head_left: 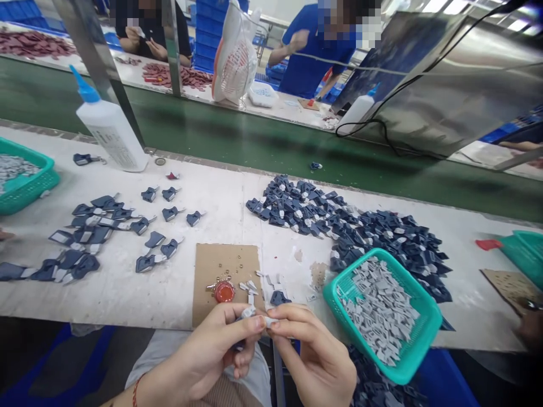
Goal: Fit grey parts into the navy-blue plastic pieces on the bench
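Observation:
My left hand (212, 345) is closed on a small light grey plastic piece (248, 311). A bit of dark blue shows under its fingers, mostly hidden. Thumb and fingertips of my right hand (316, 350) pinch another small light grey piece (270, 321), which meets the left fingertips. Just beyond both hands lies a brown cardboard sheet (207, 257) with a round red-orange container (224, 291), tiny metal rings and several loose grey pieces (250, 287). Close to my right fingertips is a dark blue part (279, 298) on the table.
A green basket (435, 322) of grey pieces stands right, before a heap of dark blue parts (297, 200). More blue parts (87, 223) lie left, near a white glue bottle (114, 135) and another green basket (46, 183). Across the green strip (254, 144) two people work.

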Demonstrator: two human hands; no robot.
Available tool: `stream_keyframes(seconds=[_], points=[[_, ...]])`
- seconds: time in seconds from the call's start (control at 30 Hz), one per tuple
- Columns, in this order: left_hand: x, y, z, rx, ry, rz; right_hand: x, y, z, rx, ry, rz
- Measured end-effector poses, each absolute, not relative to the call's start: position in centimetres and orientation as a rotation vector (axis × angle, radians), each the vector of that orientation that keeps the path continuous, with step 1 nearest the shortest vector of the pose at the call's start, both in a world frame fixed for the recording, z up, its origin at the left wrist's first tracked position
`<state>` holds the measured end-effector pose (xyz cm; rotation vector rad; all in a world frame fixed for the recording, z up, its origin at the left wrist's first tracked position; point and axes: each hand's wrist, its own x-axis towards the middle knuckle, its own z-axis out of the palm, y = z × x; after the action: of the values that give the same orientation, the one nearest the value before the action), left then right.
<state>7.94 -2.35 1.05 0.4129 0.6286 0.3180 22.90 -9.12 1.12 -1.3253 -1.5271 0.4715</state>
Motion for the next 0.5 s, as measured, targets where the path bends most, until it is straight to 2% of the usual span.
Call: stream_keyframes(seconds=[0.27, 0.5], points=[[6.7, -2.7, 0.3, 0.591, 0.791, 0.404, 22.6, -9.2, 2.2, -1.388, -1.885, 0.278], [4.7, -2.5, 0.2, 0.869, 0.948, 0.288, 21.9, -9.0, 3.6, -1.418, -2.121, 0.153]])
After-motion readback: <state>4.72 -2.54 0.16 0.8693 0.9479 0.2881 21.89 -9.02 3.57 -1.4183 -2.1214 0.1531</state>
